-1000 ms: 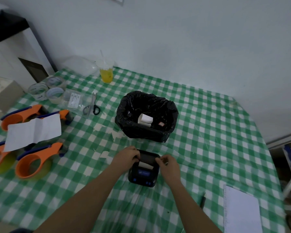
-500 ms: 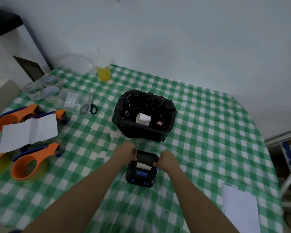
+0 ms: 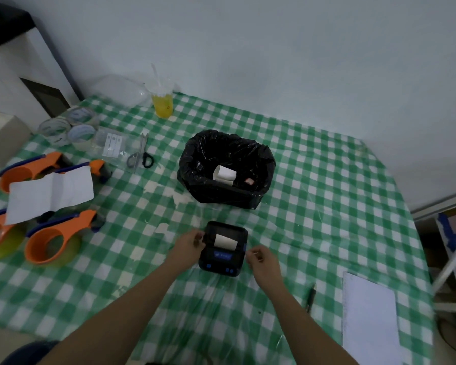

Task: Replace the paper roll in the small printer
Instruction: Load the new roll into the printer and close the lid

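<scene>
On the green checked table (image 3: 327, 180), the printer (image 3: 223, 248) sits near me, a paper roll (image 3: 225, 241) seated inside. My left hand (image 3: 188, 243) steadies its side; my right hand (image 3: 261, 259) hovers loosely curled, empty. Closing the lid seems left.

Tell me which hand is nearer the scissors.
Left. The left hand sits at the printer's left edge, below the scissors; the right hand is beyond the printer's right side.
</scene>
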### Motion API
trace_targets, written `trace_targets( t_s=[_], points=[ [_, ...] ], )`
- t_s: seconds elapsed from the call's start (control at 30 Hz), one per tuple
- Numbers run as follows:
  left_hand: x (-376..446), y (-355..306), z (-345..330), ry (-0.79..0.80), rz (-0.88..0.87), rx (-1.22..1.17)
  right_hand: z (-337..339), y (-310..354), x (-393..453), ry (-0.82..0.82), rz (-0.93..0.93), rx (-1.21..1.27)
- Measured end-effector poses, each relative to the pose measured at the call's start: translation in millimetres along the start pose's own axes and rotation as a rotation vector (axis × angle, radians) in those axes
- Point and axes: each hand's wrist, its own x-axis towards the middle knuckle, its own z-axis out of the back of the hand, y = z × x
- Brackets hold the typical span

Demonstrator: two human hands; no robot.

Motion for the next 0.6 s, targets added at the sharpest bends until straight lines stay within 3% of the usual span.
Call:
trace_targets(
  t_s=[0.13, 0.3, 0.6],
  points=[
    [-26, 3, -8, 0.184, -0.078, -0.176, -6, -20, -12, -0.051, -0.019, -0.001],
    [-24, 15, -14, 0.131, -0.101, -0.022, -13, -25, -17, -0.026, -0.023, -0.014],
    [-17, 23, -9, 0.192, -0.106, 0.213, -22, -27, -22, -0.032, -0.036, 0.045]
  ],
)
